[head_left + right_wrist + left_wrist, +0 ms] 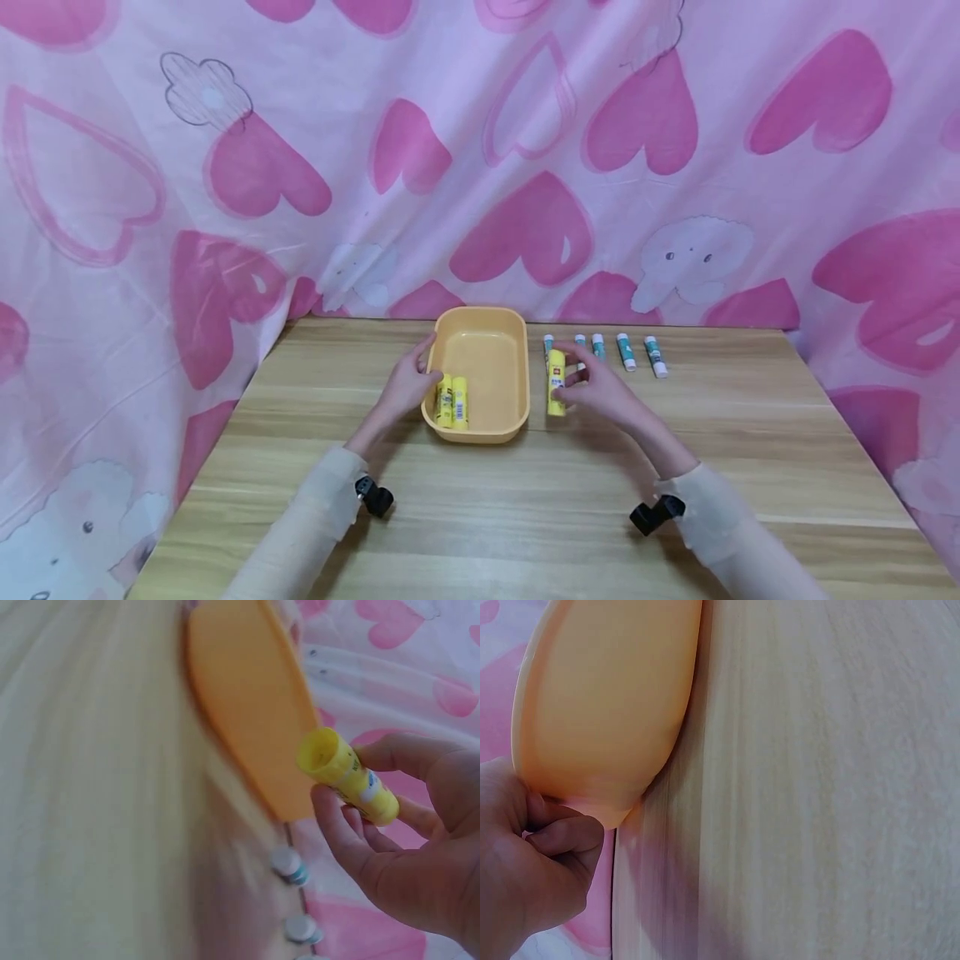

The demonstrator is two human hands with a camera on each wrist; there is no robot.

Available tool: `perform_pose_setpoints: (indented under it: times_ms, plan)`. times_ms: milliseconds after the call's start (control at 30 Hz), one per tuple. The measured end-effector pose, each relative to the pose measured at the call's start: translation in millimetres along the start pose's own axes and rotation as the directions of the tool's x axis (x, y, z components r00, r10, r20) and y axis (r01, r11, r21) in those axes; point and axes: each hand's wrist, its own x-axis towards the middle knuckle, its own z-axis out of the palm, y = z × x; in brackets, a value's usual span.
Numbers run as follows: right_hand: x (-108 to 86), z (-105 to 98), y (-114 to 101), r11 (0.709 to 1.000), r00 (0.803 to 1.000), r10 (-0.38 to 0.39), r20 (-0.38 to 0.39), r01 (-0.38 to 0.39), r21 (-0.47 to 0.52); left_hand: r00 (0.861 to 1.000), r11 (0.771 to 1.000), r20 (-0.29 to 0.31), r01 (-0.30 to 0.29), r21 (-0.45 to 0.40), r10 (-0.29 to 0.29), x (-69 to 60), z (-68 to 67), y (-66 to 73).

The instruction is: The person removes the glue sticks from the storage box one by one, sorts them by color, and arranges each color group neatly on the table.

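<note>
An orange bin (491,435) stands on the table, with two yellow glue sticks (460,404) side by side in its near left corner. My left hand (407,386) grips the bin's left rim; in the left wrist view the curled fingers of that hand (536,862) lie at the bin's wall (607,697). To the right of the bin, my right hand (600,387) holds another yellow glue stick (556,383) above the table. The right wrist view shows this hand (420,840) pinching the yellow stick (360,784) between thumb and fingers.
Several teal glue sticks with white ends (626,352) lie in a row at the table's back right, partly behind my right hand. A pink curtain with hearts (525,225) hangs along the back edge of the wooden table (495,517).
</note>
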Motion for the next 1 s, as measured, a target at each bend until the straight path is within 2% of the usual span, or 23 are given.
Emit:
perform_pose_setpoints:
  times_ms: [133, 233, 567, 733, 833, 1000]
  plan:
    - [-6.3, 0, 14, 0.995, 0.995, 0.08, 0.067, -0.075, -0.072, 1.0, 1.0, 0.008, 0.0, -0.017, 0.0, -0.6, 2.3, -0.4]
    - [-9.8, -1, 21, 0.99, 0.989, 0.116, 0.092, -0.109, -0.086, 1.0, 1.0, 0.023, -0.004, -0.026, 0.005, -0.7, 4.1, 0.0]
    - [-3.5, 7, 37, 0.992, 0.987, 0.108, 0.122, -0.098, -0.081, 1.0, 1.0, 0.012, 0.014, -0.018, -0.014, -2.3, -0.7, -2.1]
    - [-5.2, 9, 35, 0.99, 0.984, 0.117, 0.131, -0.106, -0.088, 0.999, 0.999, 0.033, 0.04, -0.033, -0.039, -6.3, -2.5, -3.5]
    - [-4.7, 9, 33, 0.99, 0.983, 0.115, 0.14, -0.102, -0.097, 0.999, 0.998, 0.025, 0.048, -0.04, -0.047, -6.4, -2.4, -0.8]
    - [-2.5, 9, 35, 0.99, 0.985, 0.109, 0.132, -0.096, -0.104, 0.999, 0.999, 0.017, 0.031, -0.018, -0.031, -1.6, -2.4, 2.4]
